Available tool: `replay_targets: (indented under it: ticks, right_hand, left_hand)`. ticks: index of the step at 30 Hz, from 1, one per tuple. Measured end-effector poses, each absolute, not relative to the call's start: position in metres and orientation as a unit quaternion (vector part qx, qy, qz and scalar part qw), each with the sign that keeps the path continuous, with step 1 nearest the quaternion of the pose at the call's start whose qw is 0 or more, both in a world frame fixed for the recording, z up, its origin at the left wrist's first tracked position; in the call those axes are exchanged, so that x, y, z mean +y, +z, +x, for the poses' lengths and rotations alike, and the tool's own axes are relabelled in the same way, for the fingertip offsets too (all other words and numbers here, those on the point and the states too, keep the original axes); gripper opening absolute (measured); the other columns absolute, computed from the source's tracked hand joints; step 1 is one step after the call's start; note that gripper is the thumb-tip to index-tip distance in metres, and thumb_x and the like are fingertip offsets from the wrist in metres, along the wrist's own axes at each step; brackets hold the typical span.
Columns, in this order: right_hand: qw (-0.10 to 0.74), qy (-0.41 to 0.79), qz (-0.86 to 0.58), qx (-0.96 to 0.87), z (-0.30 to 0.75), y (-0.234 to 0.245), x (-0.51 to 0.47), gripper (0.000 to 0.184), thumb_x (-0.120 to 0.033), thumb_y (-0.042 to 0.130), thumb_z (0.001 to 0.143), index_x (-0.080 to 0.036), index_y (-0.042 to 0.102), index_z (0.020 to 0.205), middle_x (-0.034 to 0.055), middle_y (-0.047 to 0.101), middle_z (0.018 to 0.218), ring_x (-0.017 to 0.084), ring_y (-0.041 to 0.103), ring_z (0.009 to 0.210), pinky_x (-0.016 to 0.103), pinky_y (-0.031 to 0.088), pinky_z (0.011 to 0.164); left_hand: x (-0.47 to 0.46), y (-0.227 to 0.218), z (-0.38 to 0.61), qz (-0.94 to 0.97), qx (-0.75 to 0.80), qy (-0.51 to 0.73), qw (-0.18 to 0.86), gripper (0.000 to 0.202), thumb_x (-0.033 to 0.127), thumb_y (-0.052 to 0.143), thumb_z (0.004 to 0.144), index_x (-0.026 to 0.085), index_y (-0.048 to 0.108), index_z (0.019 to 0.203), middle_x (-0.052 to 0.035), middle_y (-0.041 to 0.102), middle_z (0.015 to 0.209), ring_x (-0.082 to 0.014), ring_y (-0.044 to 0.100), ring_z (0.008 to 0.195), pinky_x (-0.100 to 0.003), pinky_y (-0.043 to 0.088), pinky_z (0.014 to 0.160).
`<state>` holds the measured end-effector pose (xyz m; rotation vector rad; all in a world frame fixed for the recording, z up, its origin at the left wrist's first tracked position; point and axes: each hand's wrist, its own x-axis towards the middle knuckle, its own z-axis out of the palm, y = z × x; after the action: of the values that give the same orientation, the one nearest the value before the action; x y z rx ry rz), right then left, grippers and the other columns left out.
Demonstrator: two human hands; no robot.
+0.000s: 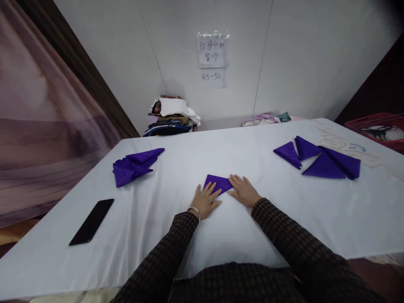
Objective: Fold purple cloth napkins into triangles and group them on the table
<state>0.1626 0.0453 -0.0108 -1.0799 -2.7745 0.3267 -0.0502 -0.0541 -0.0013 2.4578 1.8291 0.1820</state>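
Observation:
A folded purple cloth napkin [213,180] lies flat on the white-covered table in front of me. My left hand [205,201], with a silver bracelet at the wrist, rests on its near left part, fingers spread. At the napkin's right tip lies my right hand [244,190], flat with its fingers stretched out. Neither hand grips the fabric. Parts of the napkin's near edge are hidden under my left fingers.
Several folded purple napkins [328,164] lie at the right, and more purple folded cloth [134,166] at the left. A black phone [92,222] is nearer on the left. Behind the table stand a clothes pile [173,115] and a red basket [378,124].

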Motion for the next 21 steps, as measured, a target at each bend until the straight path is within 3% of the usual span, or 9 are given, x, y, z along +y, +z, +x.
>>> replay_targets:
  ticks: [10, 15, 18, 21]
  right_hand:
    - [0.108, 0.083, -0.305, -0.943, 0.141, 0.008, 0.016, 0.064, -0.052, 0.035, 0.091, -0.013, 0.03, 0.142, 0.0132, 0.026, 0.148, 0.027, 0.017, 0.138, 0.05, 0.007, 0.111]
    - [0.119, 0.152, -0.221, -0.956, 0.106, 0.016, -0.012, 0.075, -0.061, 0.035, 0.087, -0.011, 0.026, 0.143, 0.0139, 0.023, 0.149, 0.025, 0.014, 0.139, 0.045, 0.009, 0.112]
    - [0.111, 0.196, -0.216, -0.95, 0.099, 0.016, -0.013, 0.076, -0.06, 0.034, 0.088, -0.011, 0.022, 0.144, 0.0137, 0.019, 0.151, 0.025, 0.01, 0.139, 0.045, 0.01, 0.112]
    - [0.098, 0.227, -0.225, -0.942, 0.104, 0.013, -0.006, 0.076, -0.059, 0.035, 0.088, -0.013, 0.017, 0.146, 0.012, 0.014, 0.152, 0.024, 0.009, 0.14, 0.046, 0.013, 0.112]
  left_hand:
    - [-0.053, -0.003, -0.05, 0.795, 0.601, 0.066, 0.048, 0.05, 0.049, 0.039, 0.09, 0.032, 0.037, 0.137, -0.0071, 0.031, 0.148, -0.0275, 0.022, 0.137, -0.06, 0.016, 0.106]
    - [-0.052, -0.007, -0.053, 0.803, 0.593, 0.037, 0.045, 0.052, 0.036, 0.043, 0.089, 0.031, 0.032, 0.14, -0.0079, 0.031, 0.148, -0.0279, 0.018, 0.138, -0.059, 0.013, 0.107]
    - [-0.052, -0.009, -0.054, 0.802, 0.595, 0.032, 0.037, 0.056, 0.034, 0.046, 0.087, 0.031, 0.03, 0.141, -0.0073, 0.026, 0.15, -0.0287, 0.017, 0.138, -0.057, 0.013, 0.108]
    - [-0.053, -0.01, -0.054, 0.801, 0.596, 0.041, 0.041, 0.055, 0.031, 0.047, 0.087, 0.032, 0.031, 0.14, -0.007, 0.03, 0.148, -0.0279, 0.019, 0.138, -0.057, 0.013, 0.108]
